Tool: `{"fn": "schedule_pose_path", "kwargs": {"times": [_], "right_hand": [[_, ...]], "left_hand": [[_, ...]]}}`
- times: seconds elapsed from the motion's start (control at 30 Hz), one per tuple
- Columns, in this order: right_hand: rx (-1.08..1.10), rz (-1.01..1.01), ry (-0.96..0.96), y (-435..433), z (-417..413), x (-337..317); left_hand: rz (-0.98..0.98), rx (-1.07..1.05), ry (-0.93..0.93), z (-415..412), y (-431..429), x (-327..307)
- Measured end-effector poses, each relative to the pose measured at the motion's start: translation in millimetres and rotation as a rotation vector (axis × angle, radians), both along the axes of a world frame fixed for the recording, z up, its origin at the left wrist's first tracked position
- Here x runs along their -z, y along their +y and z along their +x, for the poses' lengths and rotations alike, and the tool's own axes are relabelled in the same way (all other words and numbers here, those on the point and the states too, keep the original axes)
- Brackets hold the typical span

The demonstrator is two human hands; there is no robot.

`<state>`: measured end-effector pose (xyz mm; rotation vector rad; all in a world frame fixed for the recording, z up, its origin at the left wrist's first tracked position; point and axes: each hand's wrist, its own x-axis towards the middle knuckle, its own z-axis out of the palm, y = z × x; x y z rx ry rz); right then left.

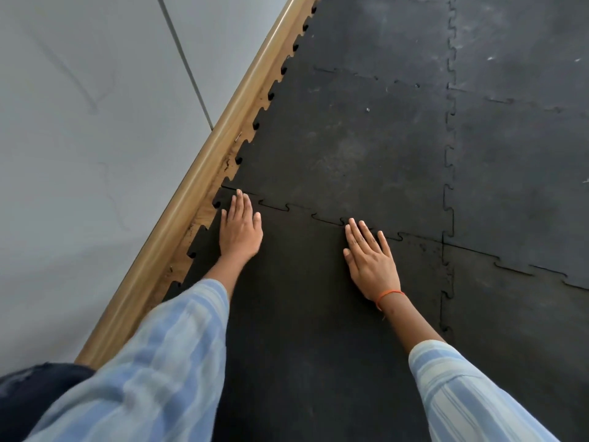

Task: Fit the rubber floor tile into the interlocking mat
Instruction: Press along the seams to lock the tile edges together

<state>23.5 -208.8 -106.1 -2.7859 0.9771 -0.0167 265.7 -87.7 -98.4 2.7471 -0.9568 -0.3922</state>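
Both hands lie palm-down on the black rubber floor tile [302, 314], which sits nearest the camera with its far toothed edge meeting the interlocking mat [350, 138] along a zigzag seam [302, 212]. The left hand [239, 229] rests at the tile's far corner, just beside the wooden skirting [191, 199] that runs along the grey wall [79, 122], fingers held close together and flat, their tips touching the seam. The right hand [369, 260], with an orange thread band [389, 296] at the wrist, lies further from the skirting along the same seam, fingers slightly fanned and flat; neither hand grips anything.

Most of the seam looks closed, though a thin dark line shows between the hands, so the teeth there may not be fully seated. My judgement is that the step is pressing the tabs home: work along the seam away from the skirting, put weight straight down over each tab, and check that the surfaces finish level.

No brand, label or writing is readable on the tile or mat.
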Motion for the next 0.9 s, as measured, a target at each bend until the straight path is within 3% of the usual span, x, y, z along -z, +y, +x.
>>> {"fn": "schedule_pose_path", "kwargs": {"times": [0.37,0.57,0.9], "right_hand": [[0.007,0.113,0.12,-5.8,8.3,-9.7],[0.379,0.052,0.093,-0.4,-41.4,-3.1],[0.311,0.191,0.12,-15.9,-55.4,-11.1]], "left_hand": [[0.168,0.109,0.019,0.5,-8.0,-9.6],[0.08,0.478,-0.031,-111.7,-27.7,-5.7],[0.146,0.495,0.012,-142.0,-50.7,-12.9]]}}
